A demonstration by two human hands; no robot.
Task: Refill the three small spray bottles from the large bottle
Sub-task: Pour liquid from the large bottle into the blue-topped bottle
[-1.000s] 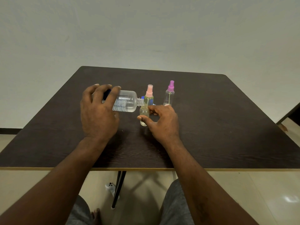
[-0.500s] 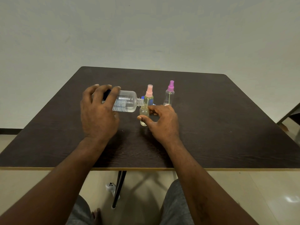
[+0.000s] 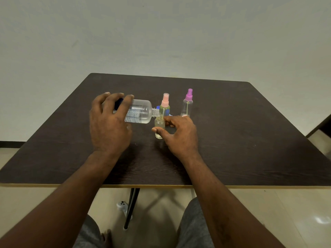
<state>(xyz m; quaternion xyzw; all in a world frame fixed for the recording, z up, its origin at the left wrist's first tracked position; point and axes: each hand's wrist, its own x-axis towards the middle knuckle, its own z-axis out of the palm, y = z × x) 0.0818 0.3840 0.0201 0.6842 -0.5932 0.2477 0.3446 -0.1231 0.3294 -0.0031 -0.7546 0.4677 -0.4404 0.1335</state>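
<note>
My left hand [image 3: 109,124] grips the large clear bottle [image 3: 138,113], tipped on its side with its open neck over the mouth of a small uncapped bottle [image 3: 159,127]. That small bottle stands on the dark table [image 3: 241,140], and my right hand [image 3: 179,135] holds it between thumb and fingers. Behind it stands a small spray bottle with a pink top [image 3: 164,106] holding yellowish liquid. To its right stands a clear spray bottle with a purple top [image 3: 187,103].
A blue cap [image 3: 158,108] lies on the table behind the uncapped bottle, partly hidden. A white object [image 3: 121,205] lies on the floor by the table leg [image 3: 131,206]. My knees show under the table's near edge.
</note>
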